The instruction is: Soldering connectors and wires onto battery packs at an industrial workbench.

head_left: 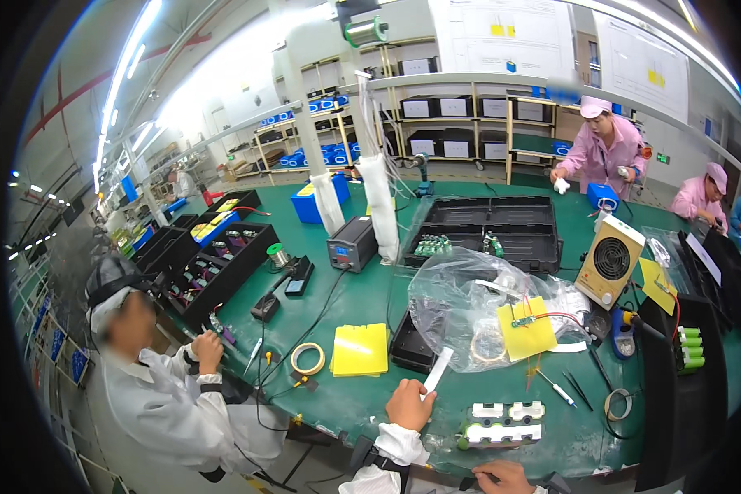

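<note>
My left hand [410,405] is closed on one end of a narrow white strip [439,370], which points up and away over the green table. To its right stands a small battery pack [500,435] of green cells, with white pieces on its top and near side. My right hand [504,477] is low at the table's near edge, just below the pack. Its fingers look bent, but the picture's lower edge cuts the hand off, so its grip cannot be made out. Beyond the left hand lies a black tray [412,344], partly under a clear plastic bag [445,296].
Left of my hand are yellow sheets [360,351] and a tape roll [308,359]. At right are a circuit board [525,322] on a yellow sheet, a white pen-like tool [558,389], tweezers [578,390] and a fan unit [609,262]. A co-worker [173,395] works at left.
</note>
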Demonstrator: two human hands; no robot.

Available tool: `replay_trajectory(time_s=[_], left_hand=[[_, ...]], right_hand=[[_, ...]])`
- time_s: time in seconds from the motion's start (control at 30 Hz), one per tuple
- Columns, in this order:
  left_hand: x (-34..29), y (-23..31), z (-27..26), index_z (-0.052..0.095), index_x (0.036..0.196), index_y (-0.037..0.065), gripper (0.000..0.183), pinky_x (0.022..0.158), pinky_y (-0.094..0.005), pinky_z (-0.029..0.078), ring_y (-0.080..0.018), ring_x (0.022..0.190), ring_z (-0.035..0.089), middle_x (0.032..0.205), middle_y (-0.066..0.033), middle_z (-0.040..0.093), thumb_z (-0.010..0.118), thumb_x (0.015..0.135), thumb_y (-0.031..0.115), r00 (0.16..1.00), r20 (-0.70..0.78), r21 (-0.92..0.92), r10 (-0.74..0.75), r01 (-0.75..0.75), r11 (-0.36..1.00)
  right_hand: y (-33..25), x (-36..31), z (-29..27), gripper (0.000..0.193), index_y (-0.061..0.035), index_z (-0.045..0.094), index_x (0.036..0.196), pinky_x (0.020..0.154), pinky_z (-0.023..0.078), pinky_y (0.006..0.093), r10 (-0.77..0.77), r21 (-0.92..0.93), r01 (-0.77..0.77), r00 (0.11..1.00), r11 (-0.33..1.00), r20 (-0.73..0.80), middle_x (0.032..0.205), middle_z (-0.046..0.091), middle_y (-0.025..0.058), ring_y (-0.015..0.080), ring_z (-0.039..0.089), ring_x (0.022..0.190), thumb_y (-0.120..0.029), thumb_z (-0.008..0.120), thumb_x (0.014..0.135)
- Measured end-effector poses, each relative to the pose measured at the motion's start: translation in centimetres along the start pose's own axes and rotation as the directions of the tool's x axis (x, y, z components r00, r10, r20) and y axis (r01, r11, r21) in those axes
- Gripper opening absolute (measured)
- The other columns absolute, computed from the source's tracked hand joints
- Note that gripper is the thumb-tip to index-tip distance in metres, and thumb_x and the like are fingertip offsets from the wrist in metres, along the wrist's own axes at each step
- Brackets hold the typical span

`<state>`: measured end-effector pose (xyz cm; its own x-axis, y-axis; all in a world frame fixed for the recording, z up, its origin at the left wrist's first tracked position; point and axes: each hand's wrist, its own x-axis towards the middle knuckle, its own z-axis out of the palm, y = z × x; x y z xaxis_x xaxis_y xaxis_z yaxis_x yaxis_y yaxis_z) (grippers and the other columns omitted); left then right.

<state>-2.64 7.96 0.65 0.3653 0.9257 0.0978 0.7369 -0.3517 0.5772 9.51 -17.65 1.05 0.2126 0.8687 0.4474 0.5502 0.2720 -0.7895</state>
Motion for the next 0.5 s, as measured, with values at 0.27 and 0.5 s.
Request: replay_trajectory(time_s=[0.27,0.5], left_hand=[[-1.0,-2.0,-0.7,0.066,0.106,0.010,0.030,0.076,-0.0436,0.051,-0.0350,0.092,0.063,0.099,-0.0114,0.065,0.069,0.084,0.030,0.984,-0.155,-0.057,0.092,-0.102,0.993],[-2.5,-2.7,-2.8,0.067,0.099,0.008,0.021,0.071,-0.0437,0.051,-0.0339,0.081,0.067,0.088,-0.0106,0.070,0.062,0.091,0.027,0.999,-0.033,-0.341,-0.006,-0.006,0.940]], right_hand=[[-0.9,-0.1,0.1,0.015,0.0018,0.070,0.095,0.074,0.053,0.0406,0.180,-0.079,-0.175,0.982,0.981,0.050,0.091,0.069,0.0212,0.0376,0.067,0.081,-0.007,0.070,0.084],[-1.6,0.4,-0.1,0.013,0.0025,0.068,0.095,0.074,0.052,0.0403,0.155,-0.066,-0.150,0.984,0.986,0.082,0.091,0.068,0.0214,0.0384,0.065,0.081,-0.006,0.067,0.085]])
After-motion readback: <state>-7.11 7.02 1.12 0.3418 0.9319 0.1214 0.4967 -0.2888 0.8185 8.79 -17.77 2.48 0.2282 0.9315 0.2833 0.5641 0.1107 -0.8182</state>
